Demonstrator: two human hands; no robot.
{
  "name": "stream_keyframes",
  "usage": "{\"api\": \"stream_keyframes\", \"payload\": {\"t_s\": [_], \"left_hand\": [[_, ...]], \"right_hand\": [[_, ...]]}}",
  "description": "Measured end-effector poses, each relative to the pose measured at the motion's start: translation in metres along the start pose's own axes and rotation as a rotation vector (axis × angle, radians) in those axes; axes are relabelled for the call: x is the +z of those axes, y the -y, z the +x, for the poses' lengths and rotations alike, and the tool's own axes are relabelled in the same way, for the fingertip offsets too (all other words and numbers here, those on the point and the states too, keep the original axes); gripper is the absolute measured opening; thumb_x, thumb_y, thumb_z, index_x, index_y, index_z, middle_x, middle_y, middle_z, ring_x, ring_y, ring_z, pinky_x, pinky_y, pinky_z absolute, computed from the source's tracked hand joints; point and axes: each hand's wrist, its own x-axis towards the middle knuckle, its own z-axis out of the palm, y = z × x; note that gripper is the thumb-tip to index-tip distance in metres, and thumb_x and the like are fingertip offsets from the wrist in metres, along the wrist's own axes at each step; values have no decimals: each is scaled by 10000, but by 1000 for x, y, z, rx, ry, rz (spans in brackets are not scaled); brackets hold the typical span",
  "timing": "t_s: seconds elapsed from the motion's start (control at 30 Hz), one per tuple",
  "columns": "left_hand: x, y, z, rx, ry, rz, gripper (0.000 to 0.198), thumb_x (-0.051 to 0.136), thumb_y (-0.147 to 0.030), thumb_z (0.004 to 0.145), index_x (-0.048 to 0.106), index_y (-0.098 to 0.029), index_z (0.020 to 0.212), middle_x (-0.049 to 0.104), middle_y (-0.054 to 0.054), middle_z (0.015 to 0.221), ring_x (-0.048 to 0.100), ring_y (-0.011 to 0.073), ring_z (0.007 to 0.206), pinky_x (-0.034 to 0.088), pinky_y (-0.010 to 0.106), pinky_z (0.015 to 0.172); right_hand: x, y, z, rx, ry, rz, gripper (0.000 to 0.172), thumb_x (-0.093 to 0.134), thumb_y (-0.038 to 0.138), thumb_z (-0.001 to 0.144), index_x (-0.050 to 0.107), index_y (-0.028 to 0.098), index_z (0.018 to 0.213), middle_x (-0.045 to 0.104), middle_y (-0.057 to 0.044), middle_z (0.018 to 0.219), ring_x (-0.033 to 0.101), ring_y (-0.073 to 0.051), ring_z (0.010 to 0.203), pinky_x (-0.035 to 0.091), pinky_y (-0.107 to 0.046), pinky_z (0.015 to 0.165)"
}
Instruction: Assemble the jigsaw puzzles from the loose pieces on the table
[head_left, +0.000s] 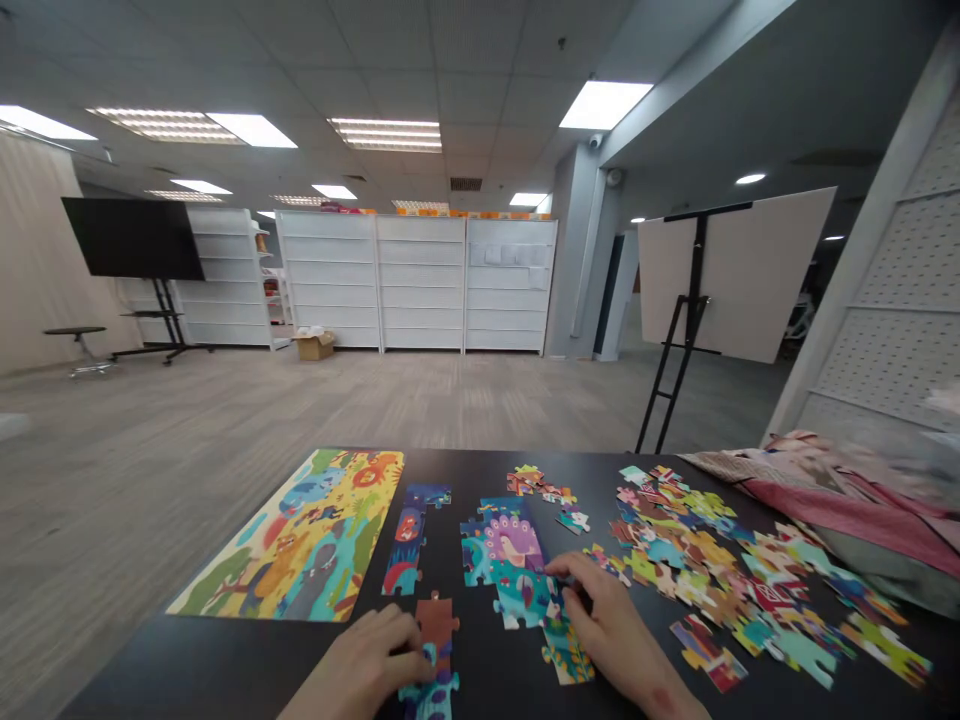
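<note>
My left hand (367,662) rests on the black table (225,665) near its front edge, fingers curled onto a short joined strip of puzzle pieces (435,650) with a brown piece at its top. My right hand (615,630) lies to the right, fingertips pressing down on the lower right edge of a joined peacock cluster (506,560). A narrow joined strip (409,540) lies between that cluster and the colourful animal reference picture (307,540) at the left. A heap of loose pieces (720,570) spreads to the right of my right hand.
A pink and grey bundle of fabric (847,490) lies at the table's far right. Beyond the table stand a black easel with a white board (720,280), white shelving (420,280), a screen on a stand (135,240) and a cardboard box (315,345).
</note>
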Motion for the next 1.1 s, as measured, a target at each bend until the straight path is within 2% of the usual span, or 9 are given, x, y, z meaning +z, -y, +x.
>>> {"api": "stream_keyframes", "payload": {"t_s": [0.17, 0.3, 0.4, 0.57, 0.63, 0.77, 0.93, 1.03, 1.1], "left_hand": [[16, 13, -1, 96, -17, -86, 173, 525, -389, 1043, 673, -301, 1065, 711, 25, 1035, 633, 202, 941, 430, 292, 743], [24, 18, -3, 89, -4, -97, 145, 562, -386, 1032, 668, -297, 1076, 737, 5, 1040, 649, 201, 975, 447, 284, 787], [29, 20, -7, 112, -20, -58, 210, 481, -372, 1067, 672, -293, 1105, 735, 23, 1070, 657, 199, 978, 448, 285, 801], [36, 21, -8, 179, -102, -7, 318, 372, -413, 1100, 672, -308, 1083, 753, 9, 990, 670, 170, 825, 402, 299, 667], [34, 18, -6, 208, -92, -10, 308, 367, -407, 1103, 663, -323, 1104, 764, -5, 953, 664, 166, 780, 390, 315, 642], [21, 11, -3, 171, -9, 22, 204, 476, -410, 1071, 646, -316, 1136, 760, -14, 1032, 662, 190, 891, 407, 332, 700], [6, 0, -5, 18, -6, 28, 272, 718, -467, 898, 661, -308, 1111, 676, 33, 1242, 629, 251, 1023, 442, 337, 801], [4, -2, -7, -37, 20, 8, 314, 752, -453, 862, 646, -327, 1130, 641, 28, 1331, 610, 287, 1129, 459, 365, 879], [6, 2, -8, -35, 30, -5, 285, 722, -465, 892, 643, -335, 1134, 641, 23, 1339, 614, 285, 1144, 466, 364, 883]], "right_hand": [[1, -2, -1, -20, -32, 23, 280, 412, 169, 884, 655, 223, 1014, 694, -80, 1054, 661, -249, 1006, 505, -397, 910], [1, -5, 0, -24, -47, 40, 288, 422, 163, 880, 671, 232, 1006, 705, -75, 1055, 665, -250, 1011, 510, -394, 917], [1, -5, 0, -25, -46, 32, 289, 424, 153, 879, 669, 233, 1009, 707, -67, 1044, 666, -242, 1004, 508, -380, 910], [0, 1, -1, -15, -31, 19, 289, 402, 139, 886, 655, 228, 994, 698, -61, 1032, 662, -235, 989, 500, -373, 892], [-1, 2, -1, -8, -21, 17, 292, 390, 142, 895, 649, 227, 997, 694, -63, 1036, 660, -236, 994, 497, -377, 894], [1, -2, -1, -7, -1, 2, 292, 385, 158, 907, 647, 224, 1017, 689, -69, 1046, 654, -239, 1005, 490, -383, 906], [3, -9, 0, -8, 16, -5, 287, 393, 186, 924, 652, 228, 1041, 689, -68, 1066, 651, -244, 1012, 483, -385, 908], [3, -8, 0, 2, 17, 3, 288, 390, 166, 916, 650, 224, 1026, 689, -66, 1054, 651, -239, 998, 481, -378, 898], [2, -5, 0, -4, 16, 10, 287, 389, 155, 911, 647, 223, 1014, 687, -64, 1036, 651, -234, 983, 481, -371, 886]]}}
